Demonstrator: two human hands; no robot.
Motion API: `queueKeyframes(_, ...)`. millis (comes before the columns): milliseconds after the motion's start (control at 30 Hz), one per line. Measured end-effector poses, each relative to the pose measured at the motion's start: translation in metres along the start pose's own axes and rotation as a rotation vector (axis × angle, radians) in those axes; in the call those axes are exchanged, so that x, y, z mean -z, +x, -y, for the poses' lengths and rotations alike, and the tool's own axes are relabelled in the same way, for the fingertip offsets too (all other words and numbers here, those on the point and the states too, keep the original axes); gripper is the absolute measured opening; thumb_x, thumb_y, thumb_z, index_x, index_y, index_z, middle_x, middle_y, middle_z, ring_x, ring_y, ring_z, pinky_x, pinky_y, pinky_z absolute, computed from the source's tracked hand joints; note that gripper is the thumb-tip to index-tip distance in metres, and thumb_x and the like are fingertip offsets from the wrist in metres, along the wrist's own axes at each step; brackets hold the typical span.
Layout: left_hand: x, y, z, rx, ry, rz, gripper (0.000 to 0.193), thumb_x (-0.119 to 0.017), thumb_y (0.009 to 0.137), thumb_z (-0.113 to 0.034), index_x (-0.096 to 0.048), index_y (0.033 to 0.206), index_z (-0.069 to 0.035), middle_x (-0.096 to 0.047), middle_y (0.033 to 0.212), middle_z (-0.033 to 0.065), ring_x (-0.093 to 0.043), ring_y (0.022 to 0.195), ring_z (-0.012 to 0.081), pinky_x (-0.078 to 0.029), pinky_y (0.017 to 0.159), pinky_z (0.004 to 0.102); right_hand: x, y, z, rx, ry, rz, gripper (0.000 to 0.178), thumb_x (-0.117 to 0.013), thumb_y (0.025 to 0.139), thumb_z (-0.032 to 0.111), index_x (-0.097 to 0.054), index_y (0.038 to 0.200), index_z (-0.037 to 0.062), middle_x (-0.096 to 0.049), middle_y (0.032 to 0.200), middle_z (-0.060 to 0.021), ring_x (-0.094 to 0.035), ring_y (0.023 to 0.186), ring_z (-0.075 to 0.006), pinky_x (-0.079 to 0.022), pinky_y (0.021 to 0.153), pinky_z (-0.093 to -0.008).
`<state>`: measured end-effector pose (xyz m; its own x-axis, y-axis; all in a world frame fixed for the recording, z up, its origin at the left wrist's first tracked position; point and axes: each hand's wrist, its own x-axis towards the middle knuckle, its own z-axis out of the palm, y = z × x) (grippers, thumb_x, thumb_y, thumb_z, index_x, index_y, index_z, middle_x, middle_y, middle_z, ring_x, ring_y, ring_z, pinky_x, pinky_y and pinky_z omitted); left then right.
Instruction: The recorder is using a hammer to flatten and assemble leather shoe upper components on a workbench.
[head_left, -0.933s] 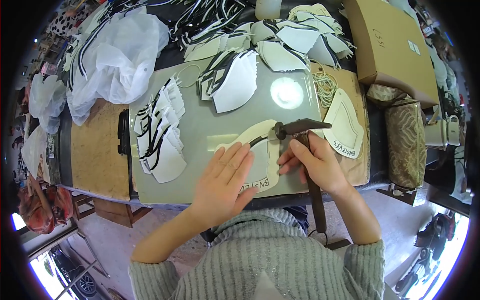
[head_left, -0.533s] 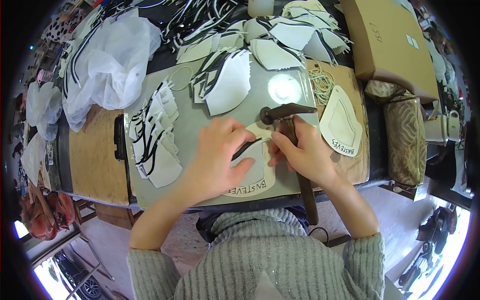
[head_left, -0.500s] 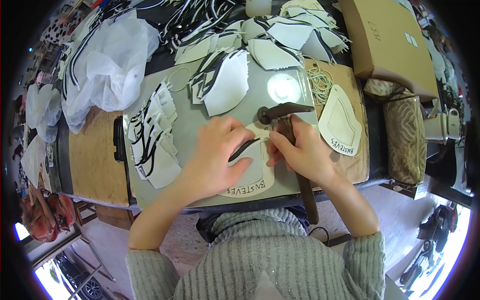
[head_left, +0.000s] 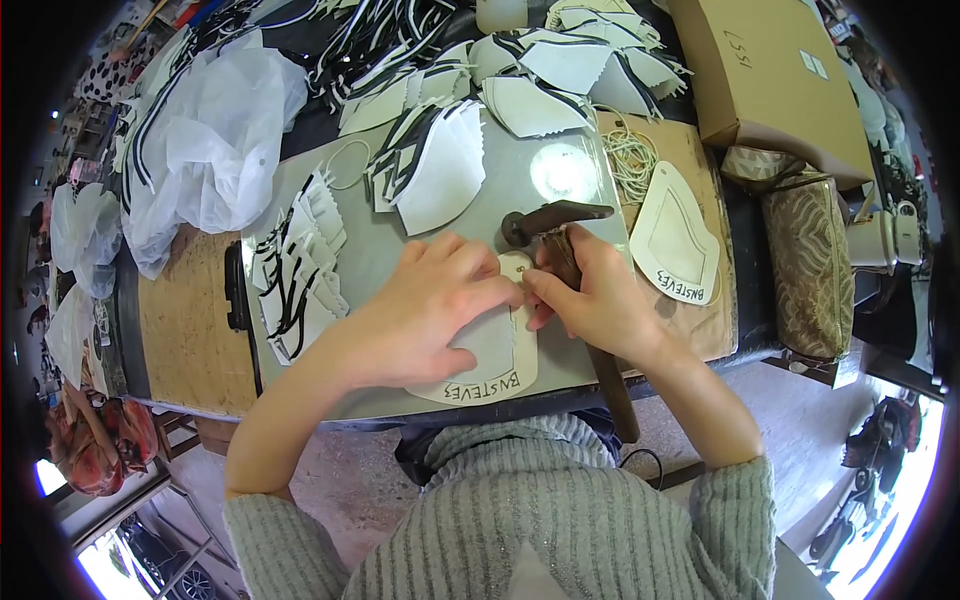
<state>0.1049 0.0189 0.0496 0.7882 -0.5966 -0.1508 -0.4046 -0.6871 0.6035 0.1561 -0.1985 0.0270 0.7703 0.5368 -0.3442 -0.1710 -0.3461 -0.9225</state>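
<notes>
My right hand (head_left: 605, 300) is closed round the wooden handle of a hammer (head_left: 612, 395), whose dark metal head (head_left: 552, 222) points away from me. The thumb and fingertips of that hand also reach to the edge of a cream template (head_left: 470, 388) with a cut-out in it and dark lettering near its front. Over the template lies my left hand (head_left: 430, 305), thumb spread apart from the bent fingers. Its fingertips touch the template's right side, almost meeting my right fingertips. Whatever lies under the left palm is hidden.
Stacks of white pieces with black edging lie left (head_left: 300, 285) and ahead (head_left: 440, 165) on the grey board (head_left: 375, 230). A second template (head_left: 672, 235) rests at the right, by coiled cord (head_left: 630, 160). A cardboard box (head_left: 770, 90), patterned pouch (head_left: 805, 270) and plastic bag (head_left: 215, 130) flank the board.
My left hand has moved right over the template, its fingertips now close to my right hand's. The black strip seen under it before is now covered. The right hand still grips the hammer.
</notes>
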Motion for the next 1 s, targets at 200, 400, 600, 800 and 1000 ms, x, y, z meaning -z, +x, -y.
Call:
queueKeyframes(200,-0.008,-0.007,-0.013,0.172,0.036,-0.071,0.058,-0.082,0.065,-0.017,-0.060,0.119,-0.014,-0.053,0.111,0.0106,-0.051,0.111,0.0302,-0.040,0.092,0.0449,0.009,-0.011,0.000,0.022,0.146,-0.030,0.015,-0.058,0.098,0.011,-0.049,0.101,-0.0008,-0.066,0.078,-0.0085,-0.069,0.063,-0.0131,-0.042,0.042,-0.0203)
queueKeyframes(400,-0.013,0.003,-0.004,0.140,0.011,-0.270,0.056,-0.085,0.061,-0.022,-0.062,0.111,-0.012,-0.051,0.108,0.0086,-0.051,0.104,0.0305,-0.040,0.089,0.0427,0.007,-0.020,-0.008,-0.118,0.188,0.070,0.016,-0.054,0.101,0.013,-0.048,0.104,-0.0016,-0.067,0.080,-0.0099,-0.070,0.065,-0.0150,-0.047,0.045,-0.0218)
queueKeyframes(600,-0.007,0.011,-0.001,0.097,0.087,-0.101,0.052,-0.086,0.060,-0.025,-0.063,0.105,-0.013,-0.048,0.110,0.0076,-0.046,0.111,0.0292,-0.033,0.096,0.0462,0.003,-0.020,-0.010,-0.127,0.198,0.062,0.017,-0.052,0.102,0.012,-0.047,0.106,-0.0029,-0.067,0.082,-0.0109,-0.071,0.070,-0.0157,-0.053,0.052,-0.0234)
queueKeyframes(800,-0.001,0.019,-0.002,-0.036,0.101,-0.086,0.041,-0.085,0.062,-0.021,-0.060,0.093,-0.011,-0.051,0.112,0.0088,-0.046,0.112,0.0287,-0.033,0.097,0.0456,0.001,-0.022,-0.010,-0.111,0.205,0.060,0.017,-0.053,0.103,0.013,-0.046,0.106,-0.0022,-0.066,0.081,-0.0091,-0.070,0.068,-0.0150,-0.055,0.055,-0.0242)
queueKeyframes(1000,0.005,0.026,-0.010,0.077,0.082,0.149,0.045,-0.080,0.067,-0.013,-0.056,0.105,-0.008,-0.061,0.101,0.0102,-0.057,0.106,0.0297,-0.039,0.096,0.0448,-0.001,-0.021,-0.013,-0.091,0.222,0.026,0.018,-0.054,0.101,0.011,-0.047,0.106,-0.0049,-0.066,0.079,-0.0094,-0.070,0.066,-0.0152,-0.056,0.055,-0.0263)
